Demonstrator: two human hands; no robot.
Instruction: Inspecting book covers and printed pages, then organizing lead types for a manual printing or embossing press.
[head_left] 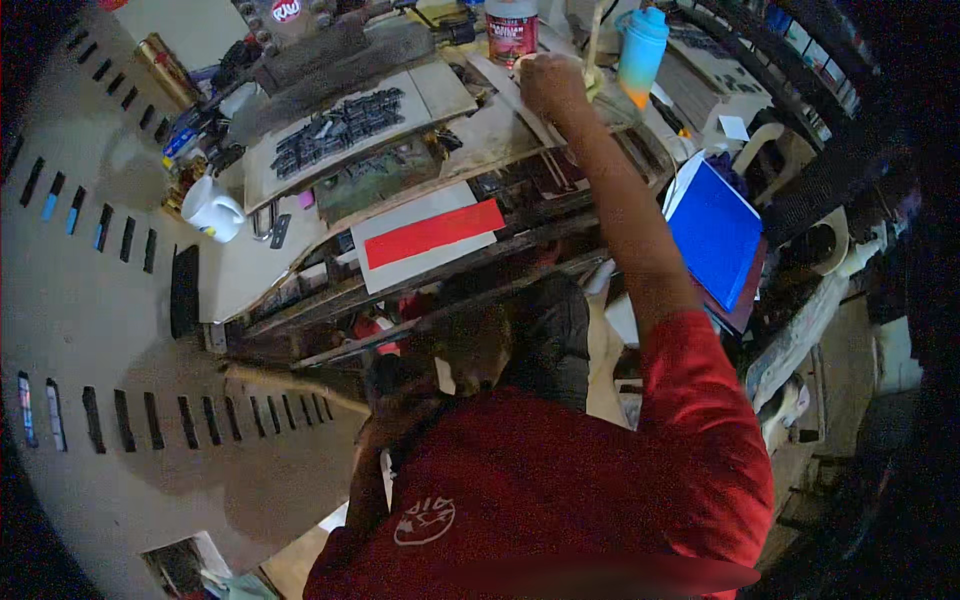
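Observation:
My right arm stretches to the far side of the cluttered workbench. My right hand (553,88) is closed there, fingers curled down over something pale that it mostly hides. It is between a red-labelled jar (512,35) and a light blue bottle (642,55) with an orange base. Just right of the hand stands a thin pale stick (595,35). My left hand (403,418) is low in front of my body, in shadow; its fingers do not show clearly. A red strip (435,233) on a pale sheet (375,280) lies at the bench's near edge.
Many small dark pieces (338,128) cover a pale board (262,165) on the bench. A white mug (212,210) stands at the left end. At right, a blue folder (715,230) rests on papers. A wall with slots (150,420) is on the left.

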